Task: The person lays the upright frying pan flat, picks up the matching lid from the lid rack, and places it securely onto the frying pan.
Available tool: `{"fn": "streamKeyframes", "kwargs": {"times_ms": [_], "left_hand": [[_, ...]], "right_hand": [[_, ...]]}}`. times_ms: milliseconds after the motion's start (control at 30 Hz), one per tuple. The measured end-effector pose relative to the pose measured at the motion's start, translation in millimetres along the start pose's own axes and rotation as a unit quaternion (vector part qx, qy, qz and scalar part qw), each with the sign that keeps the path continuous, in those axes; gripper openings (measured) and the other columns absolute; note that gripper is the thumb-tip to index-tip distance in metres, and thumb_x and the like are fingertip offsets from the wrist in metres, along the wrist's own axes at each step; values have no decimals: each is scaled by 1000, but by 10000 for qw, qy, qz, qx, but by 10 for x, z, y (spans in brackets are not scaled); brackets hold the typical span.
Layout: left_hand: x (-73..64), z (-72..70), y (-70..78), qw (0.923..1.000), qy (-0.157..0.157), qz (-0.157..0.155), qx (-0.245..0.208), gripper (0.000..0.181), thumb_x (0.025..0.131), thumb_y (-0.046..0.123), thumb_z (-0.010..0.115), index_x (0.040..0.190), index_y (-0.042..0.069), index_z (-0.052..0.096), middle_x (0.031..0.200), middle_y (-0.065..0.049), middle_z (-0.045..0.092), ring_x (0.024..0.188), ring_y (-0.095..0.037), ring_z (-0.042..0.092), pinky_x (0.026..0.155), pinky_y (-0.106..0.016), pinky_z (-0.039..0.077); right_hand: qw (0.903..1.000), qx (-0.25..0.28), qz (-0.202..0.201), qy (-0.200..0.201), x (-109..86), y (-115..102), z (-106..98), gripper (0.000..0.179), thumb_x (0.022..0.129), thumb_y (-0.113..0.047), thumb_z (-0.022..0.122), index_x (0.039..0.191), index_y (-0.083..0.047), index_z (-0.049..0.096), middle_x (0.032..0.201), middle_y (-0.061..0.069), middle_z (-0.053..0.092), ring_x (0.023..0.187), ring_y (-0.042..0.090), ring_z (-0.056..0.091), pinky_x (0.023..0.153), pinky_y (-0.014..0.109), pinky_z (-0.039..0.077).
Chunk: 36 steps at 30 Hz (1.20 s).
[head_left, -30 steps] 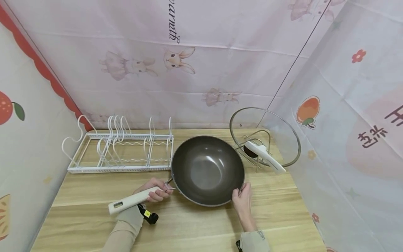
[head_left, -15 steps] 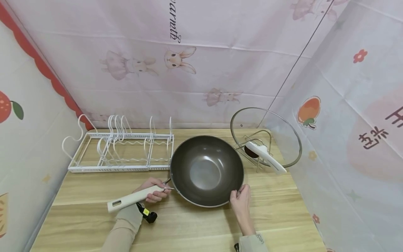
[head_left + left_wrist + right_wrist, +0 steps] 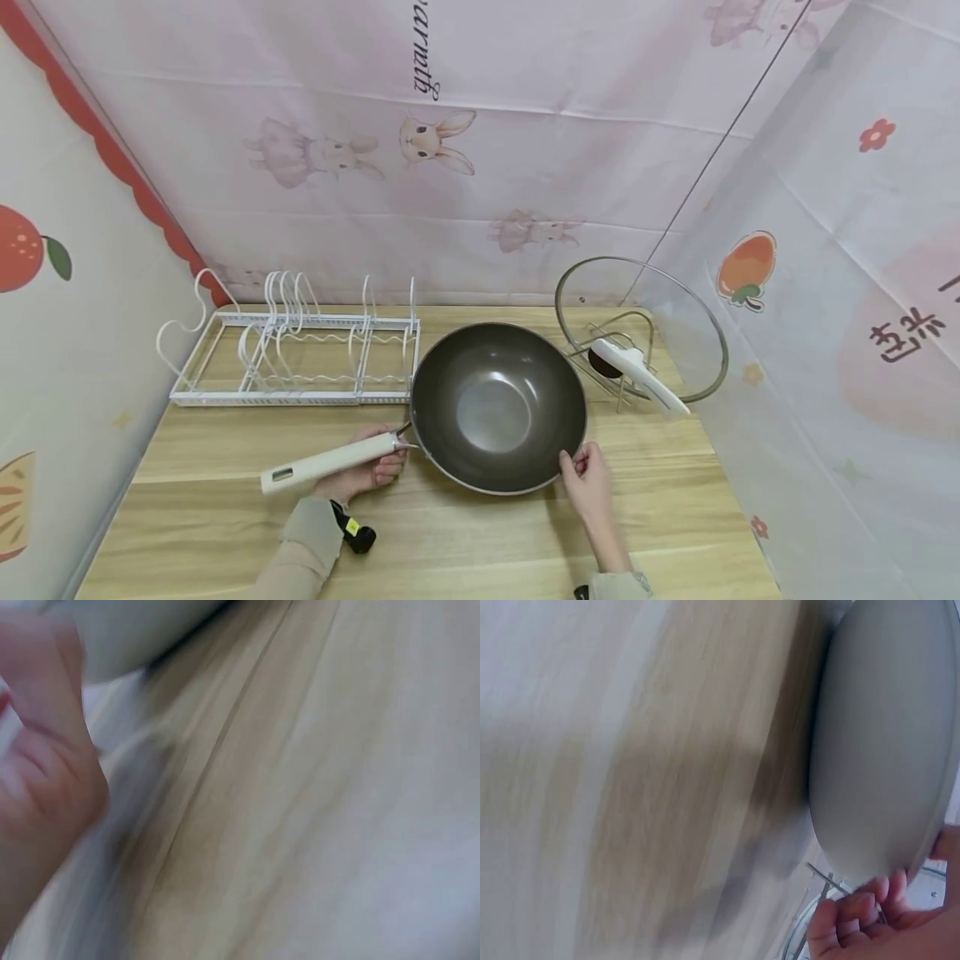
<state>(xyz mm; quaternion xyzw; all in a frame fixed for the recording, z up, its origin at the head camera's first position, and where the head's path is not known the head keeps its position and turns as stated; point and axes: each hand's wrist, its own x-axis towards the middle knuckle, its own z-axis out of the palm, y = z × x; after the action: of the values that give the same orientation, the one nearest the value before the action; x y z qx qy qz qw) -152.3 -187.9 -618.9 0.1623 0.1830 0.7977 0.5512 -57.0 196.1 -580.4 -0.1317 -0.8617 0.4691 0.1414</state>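
A dark-coated wok [image 3: 498, 408] with a pale outer wall [image 3: 889, 742] stands low at the middle of the table. Its cream handle [image 3: 330, 460] points to the left and toward me. My left hand [image 3: 360, 477] holds the handle from beneath, close to the metal bracket, with fingers curled on the near side. That same hand [image 3: 45, 765] is blurred in the left wrist view. My right hand [image 3: 588, 483] pinches the wok's near right rim, thumb on the inner side. In the right wrist view, the right hand's fingers [image 3: 855, 911] curl against the outside.
A white wire rack [image 3: 292, 400] with upright loops stands at the back left, close beside the wok. At the back right, a glass lid [image 3: 693, 333] with a white handle leans upright in a metal stand [image 3: 637, 325]. Printed cloth walls [image 3: 450, 250] border the wooden table [image 3: 465, 550].
My left hand has shifted lower under the handle, and its thumb no longer lies over the top. The right hand keeps its pinch on the rim. The view has swung slightly.
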Motion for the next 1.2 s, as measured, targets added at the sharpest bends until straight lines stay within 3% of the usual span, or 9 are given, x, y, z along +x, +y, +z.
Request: {"fn": "streamKeyframes", "kwargs": {"times_ms": [67, 167, 333, 433, 567, 733, 933, 1067, 1200], "left_hand": [[-44, -12, -67, 9989, 250, 321, -229, 37, 104, 32, 27, 104, 7, 54, 75, 6, 42, 63, -4, 40, 56, -13, 40], [-82, 8, -154, 9947, 341, 679, -698, 32, 107, 28, 33, 110, 4, 54, 84, 2, 50, 74, -6, 48, 69, -14, 46], [-86, 106, -294, 9840, 908, 1008, -1153, 26, 105, 22, 39, 104, 3, 57, 84, -1, 55, 76, -8, 52, 73, -16, 48], [-67, 166, -367, 9829, 1338, 919, -870, 35, 107, 19, 25, 100, 5, 57, 81, 2, 53, 73, -7, 51, 71, -17, 50], [-24, 237, -428, 9848, 1493, 725, -501, 51, 105, 16, 7, 100, 8, 57, 82, 4, 52, 72, -8, 51, 67, -17, 49], [36, 369, -454, 9883, 1405, 598, 34, 51, 103, 17, 8, 97, 11, 58, 82, 5, 56, 71, -8, 56, 66, -19, 52], [153, 643, -469, 9928, 938, 549, 500, 50, 103, 20, 8, 93, 14, 57, 86, 3, 57, 72, -8, 55, 66, -20, 52], [272, 868, -443, 9868, 1112, 715, 940, 43, 104, 19, 14, 95, 14, 57, 86, 3, 57, 72, -9, 55, 64, -20, 51], [417, 1078, -404, 9702, 1734, 838, 1469, 35, 105, 19, 24, 94, 12, 57, 83, 2, 58, 69, -10, 56, 61, -21, 51]], "right_hand": [[9999, -33, 70, -130, -3, -3, -58, 23, 91, -10, 67, 78, -5, 48, 65, 0, 46, 55, 7, 41, 49, 20, 37], [9992, -191, 232, -248, -3, -22, -151, 26, 93, -18, 68, 78, -6, 51, 64, 0, 49, 53, 6, 44, 49, 19, 39], [9983, -278, 274, -426, 20, -130, -308, 26, 95, -23, 67, 81, -5, 54, 67, 2, 53, 55, 8, 47, 50, 19, 42], [9982, -285, 220, -489, 48, -222, -395, 24, 95, -21, 67, 82, -5, 55, 69, 3, 54, 56, 8, 48, 51, 19, 43], [9983, -336, 158, -450, 101, -333, -498, 22, 95, -19, 67, 83, -4, 55, 68, 3, 53, 55, 9, 47, 51, 20, 42], [9989, -294, 39, -353, 163, -474, -604, 19, 94, -15, 67, 84, -4, 54, 65, 2, 52, 55, 8, 47, 50, 20, 41], [9997, -24, -228, -92, 217, -585, -696, 17, 92, -8, 68, 83, -3, 55, 64, 3, 53, 55, 8, 48, 49, 18, 41], [9990, 116, -433, 86, 270, -646, -739, 14, 91, -4, 67, 85, -1, 55, 67, 5, 54, 58, 8, 49, 50, 15, 42], [9964, 185, -771, 312, 355, -683, -780, 14, 89, 0, 67, 89, 2, 54, 72, 6, 54, 61, 7, 49, 52, 13, 41]]}}
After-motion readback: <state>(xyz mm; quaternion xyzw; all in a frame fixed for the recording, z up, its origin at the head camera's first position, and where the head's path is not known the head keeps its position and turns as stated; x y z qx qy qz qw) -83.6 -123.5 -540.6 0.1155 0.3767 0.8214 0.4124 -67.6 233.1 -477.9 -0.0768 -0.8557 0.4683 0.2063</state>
